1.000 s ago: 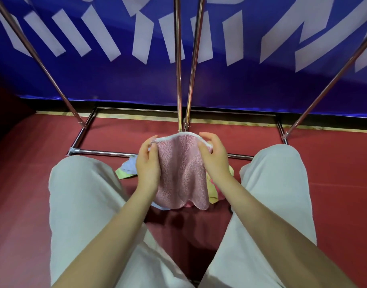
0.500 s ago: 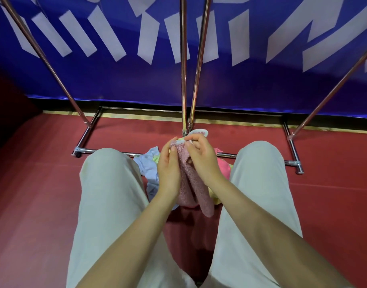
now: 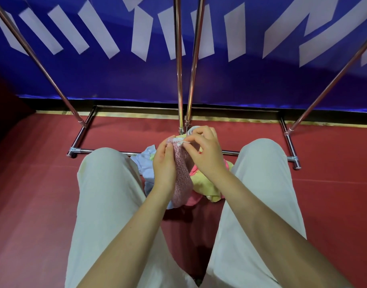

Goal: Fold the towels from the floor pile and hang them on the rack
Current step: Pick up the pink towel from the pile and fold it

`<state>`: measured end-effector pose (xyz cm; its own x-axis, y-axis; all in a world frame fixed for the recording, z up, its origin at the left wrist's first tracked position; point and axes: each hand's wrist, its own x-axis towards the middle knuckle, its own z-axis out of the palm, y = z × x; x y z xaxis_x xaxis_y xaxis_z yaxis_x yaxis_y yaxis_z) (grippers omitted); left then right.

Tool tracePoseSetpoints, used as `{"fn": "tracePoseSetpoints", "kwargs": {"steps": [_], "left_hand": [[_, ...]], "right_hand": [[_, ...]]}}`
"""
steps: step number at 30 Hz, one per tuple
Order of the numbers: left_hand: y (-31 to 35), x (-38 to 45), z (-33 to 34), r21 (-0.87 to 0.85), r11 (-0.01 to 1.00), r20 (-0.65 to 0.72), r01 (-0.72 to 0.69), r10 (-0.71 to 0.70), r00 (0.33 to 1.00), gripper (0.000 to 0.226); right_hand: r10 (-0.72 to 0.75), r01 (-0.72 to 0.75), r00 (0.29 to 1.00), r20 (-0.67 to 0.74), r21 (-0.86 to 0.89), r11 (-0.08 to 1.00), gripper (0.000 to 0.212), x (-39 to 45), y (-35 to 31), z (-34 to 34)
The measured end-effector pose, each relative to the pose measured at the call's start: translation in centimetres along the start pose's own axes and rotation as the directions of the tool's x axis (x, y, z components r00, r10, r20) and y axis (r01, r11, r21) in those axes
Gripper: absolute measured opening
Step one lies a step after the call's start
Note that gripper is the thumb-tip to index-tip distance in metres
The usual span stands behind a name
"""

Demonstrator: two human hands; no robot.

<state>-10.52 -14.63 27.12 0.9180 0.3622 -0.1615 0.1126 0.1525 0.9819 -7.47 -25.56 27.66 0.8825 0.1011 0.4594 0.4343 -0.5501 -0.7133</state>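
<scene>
Early on, I reckon: my left hand (image 3: pixel 164 163) and right hand (image 3: pixel 206 150) both have a pinching grip on the folded pink towel (image 3: pixel 181 177) above the floor pile (image 3: pixel 201 183), w/ rack (image 3: pixel 179 65) rails bare, rest unfolded.

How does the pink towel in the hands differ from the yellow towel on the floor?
The pink towel hangs folded narrow, pinched at its top by the left hand and right hand; the yellow towel lies crumpled and untouched in the floor pile. The pink one is raised, the yellow one down on the red floor. Both are soft cloths.
</scene>
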Motion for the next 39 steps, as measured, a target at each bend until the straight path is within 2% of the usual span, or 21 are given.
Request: {"fn": "tracePoseSetpoints", "kwargs": {"steps": [3, 6, 11, 14, 16, 21, 25, 28, 33, 39], "left_hand": [[0.1, -0.1, 0.2, 0.02, 1.0, -0.018, -0.006, 0.006, 1.0, 0.027], [0.2, -0.4, 0.6, -0.023, 1.0, 0.003, 0.006, -0.006, 1.0, 0.028], [-0.4, -1.0, 1.3, -0.003, 1.0, 0.112, 0.006, -0.006, 0.994, 0.028], [-0.8, -0.8, 1.5, -0.012, 1.0, 0.165, 0.005, -0.003, 0.986, 0.035], [-0.5, -1.1, 1.5, 0.001, 1.0, 0.196, -0.003, 0.002, 0.981, 0.035], [-0.8, -1.2, 1.0, 0.045, 0.997, 0.181, -0.057, 0.048, 0.982, 0.026], [-0.8, -1.0, 0.6, 0.074, 0.994, 0.133, -0.081, 0.07, 0.989, 0.025], [-0.8, -0.8, 0.3, 0.069, 0.993, 0.099, -0.094, 0.087, 0.991, 0.03], [-0.3, 0.1, -0.8, 0.079, 0.989, 0.026, -0.122, 0.12, 0.992, 0.024], [0.7, 0.9, -2.2, 0.181, 0.953, 0.026, -0.244, 0.244, 0.969, 0.023]], "right_hand": [[-0.011, 0.009, 0.999, 0.049, 0.048, 0.999, 0.005, -0.2, -0.1, -0.5], [0.071, -0.09, 0.985, 0.156, 0.121, 0.989, 0.006, -0.7, -0.4, -0.7], [0.179, -0.196, 0.978, 0.111, 0.165, 0.967, 0.008, -0.8, -0.4, -0.4], [0.289, -0.303, 0.952, 0.097, 0.213, 0.929, 0.003, -0.8, -0.2, -0.3], [0.337, -0.342, 0.939, 0.066, 0.267, 0.901, 0.006, -0.8, -0.2, -0.5], [0.371, -0.386, 0.922, 0.112, 0.351, 0.853, 0.017, -0.8, -0.1, -1.0], [0.354, -0.389, 0.921, 0.162, 0.356, 0.85, 0.016, -1.0, -0.3, -1.0], [0.315, -0.36, 0.93, 0.189, 0.29, 0.887, 0.011, -1.4, -0.1, -1.0], [0.235, -0.249, 0.921, 0.312, 0.005, 0.968, 0.006, -2.1, 1.2, -2.2], [0.205, -0.146, 0.902, 0.379, -0.179, 0.973, 0.011, -2.1, 1.7, -3.6]]}}
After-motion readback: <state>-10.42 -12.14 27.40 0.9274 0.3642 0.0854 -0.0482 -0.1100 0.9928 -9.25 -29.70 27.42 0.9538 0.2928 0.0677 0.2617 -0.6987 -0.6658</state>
